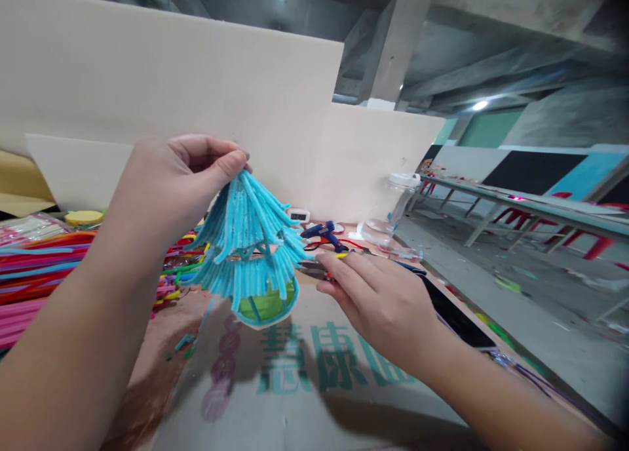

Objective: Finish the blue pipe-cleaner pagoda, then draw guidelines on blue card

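Head view: we see a blue pipe-cleaner ornament (250, 241) hanging above the table's middle, pinched at its top by the left hand (171, 182), thumb and fingers closed on it. Our right hand (378, 300) rests just beside its lower fringe, fingers nearly straight over scissors (314, 271); whether they grip them we cannot tell. Printed cardboard (304, 379) covers the table beneath. Loose coloured pipe cleaners (44, 267) crowd the left edge; a blue glue gun (325, 233) and a clear jar (393, 208) stand toward the far edge, a dark phone (457, 320) along the right.
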### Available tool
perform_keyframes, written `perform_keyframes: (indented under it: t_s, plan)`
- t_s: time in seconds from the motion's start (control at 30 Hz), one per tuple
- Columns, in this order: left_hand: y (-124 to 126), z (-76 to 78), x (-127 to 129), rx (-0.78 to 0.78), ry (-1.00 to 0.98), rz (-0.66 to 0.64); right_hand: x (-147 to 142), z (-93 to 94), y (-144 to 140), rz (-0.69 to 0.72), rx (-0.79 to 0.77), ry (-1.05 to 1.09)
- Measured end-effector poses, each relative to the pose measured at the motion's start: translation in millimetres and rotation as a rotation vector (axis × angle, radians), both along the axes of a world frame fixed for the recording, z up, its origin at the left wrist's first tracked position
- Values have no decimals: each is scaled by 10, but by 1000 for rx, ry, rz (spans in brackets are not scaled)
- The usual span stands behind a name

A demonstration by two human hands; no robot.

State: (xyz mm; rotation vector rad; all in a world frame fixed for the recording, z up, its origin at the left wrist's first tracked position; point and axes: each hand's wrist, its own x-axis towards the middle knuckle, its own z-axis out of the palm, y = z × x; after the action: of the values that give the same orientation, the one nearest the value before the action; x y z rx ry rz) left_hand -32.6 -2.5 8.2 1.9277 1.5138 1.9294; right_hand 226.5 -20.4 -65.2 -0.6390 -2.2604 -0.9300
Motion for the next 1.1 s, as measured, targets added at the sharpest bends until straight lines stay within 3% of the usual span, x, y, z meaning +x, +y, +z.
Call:
perform_keyframes:
  t_s: [0.37,0.73,1.0,1.1]
  plan:
    - [-7,1,16,-2,-3,-33,0,7,-9,-10,-45,-6]
    - [-2,7,12,-18,-24,-59,34,18,-5,6,8,33]
    - [-19,-9,58,-18,-1,-101,3,23,-84,188,-202,139]
    - [-61,-30,144,-10,48,-125,11,2,-84,254,-157,48]
